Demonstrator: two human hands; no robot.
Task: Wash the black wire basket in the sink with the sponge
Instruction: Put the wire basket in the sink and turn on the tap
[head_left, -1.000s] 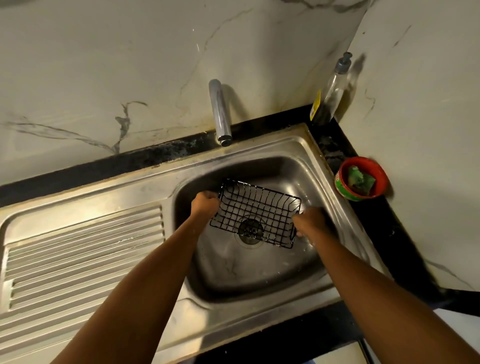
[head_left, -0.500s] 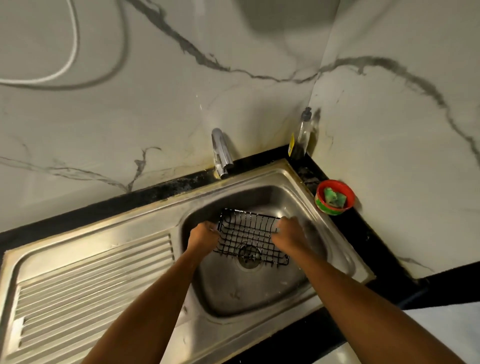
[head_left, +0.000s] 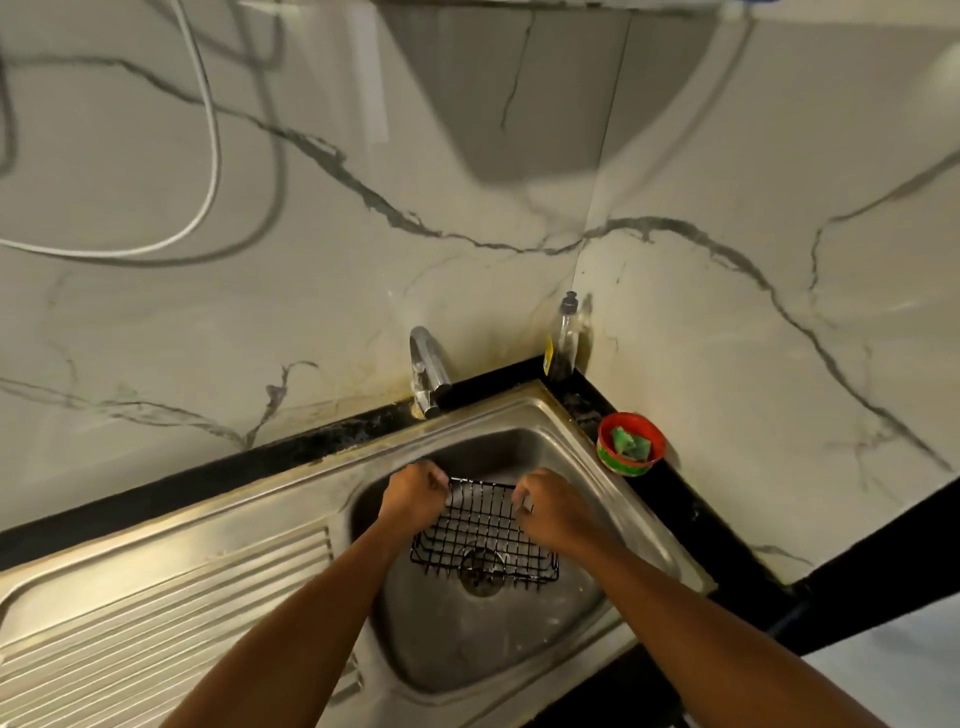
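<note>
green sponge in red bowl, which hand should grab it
Right, probably: left hand and right hand both hold the black wire basket, but right is nearer the green sponge in the red bowl.

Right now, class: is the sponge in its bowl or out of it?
In: the green sponge lies inside the red bowl beside the sink.

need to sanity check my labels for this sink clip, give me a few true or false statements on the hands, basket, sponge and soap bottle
1. The black wire basket sits in the sink, over the drain. True.
2. The right hand holds the green sponge. False: the sponge lies in the red bowl on the black counter.
3. The left hand and the right hand both grip the basket's rim. True.
4. The soap bottle lies inside the sink. False: it stands upright in the wall corner behind the sink.
</note>
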